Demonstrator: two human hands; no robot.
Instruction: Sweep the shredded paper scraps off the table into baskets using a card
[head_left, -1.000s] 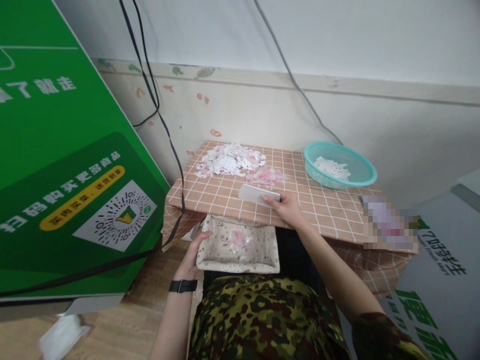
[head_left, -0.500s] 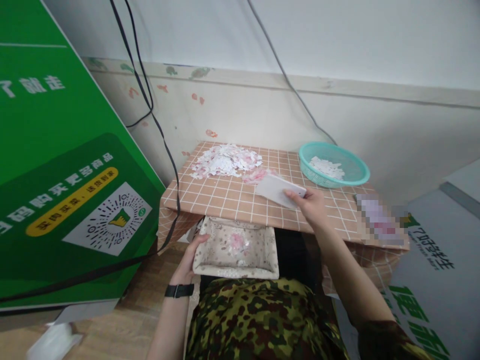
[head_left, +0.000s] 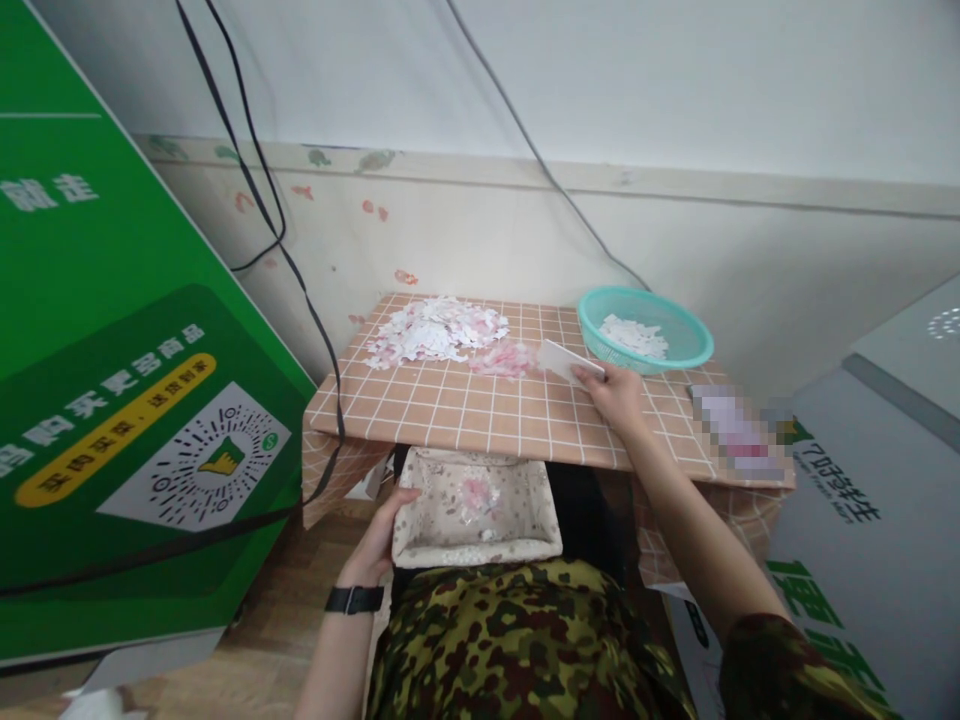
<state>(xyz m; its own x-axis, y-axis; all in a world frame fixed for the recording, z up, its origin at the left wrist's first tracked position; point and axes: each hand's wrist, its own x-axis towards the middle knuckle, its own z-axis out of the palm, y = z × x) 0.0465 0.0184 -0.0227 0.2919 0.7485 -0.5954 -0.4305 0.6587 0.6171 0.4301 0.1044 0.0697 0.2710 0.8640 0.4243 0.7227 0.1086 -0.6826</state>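
Observation:
My left hand [head_left: 384,530] grips the left side of a fabric-lined basket [head_left: 420,510] with a floral pattern, held at the table's front edge. A few pink and white scraps lie in its bottom. My right hand [head_left: 619,393] is closed on a flat white card [head_left: 564,360], tilted over the table. Just left of the card lies a small spread of pink paper scraps [head_left: 504,360]. A larger heap of white and pink scraps [head_left: 435,328] sits behind it to the left. White pieces [head_left: 634,336] lie in a turquoise plastic basket [head_left: 690,345] at the back right.
A brown checked cloth [head_left: 450,410] covers the table. A pixelated flat item [head_left: 731,428] lies at its right edge. On the left stands a green sign [head_left: 150,330], with a black strap [head_left: 322,335] hanging beside it. Grey panels [head_left: 840,480] stand on the right; a wall closes the back.
The white card has swung up onto its edge and moved back, exposing the pink scraps beside it. My left hand keeps its hold on the fabric-lined basket. The view has shifted slightly right.

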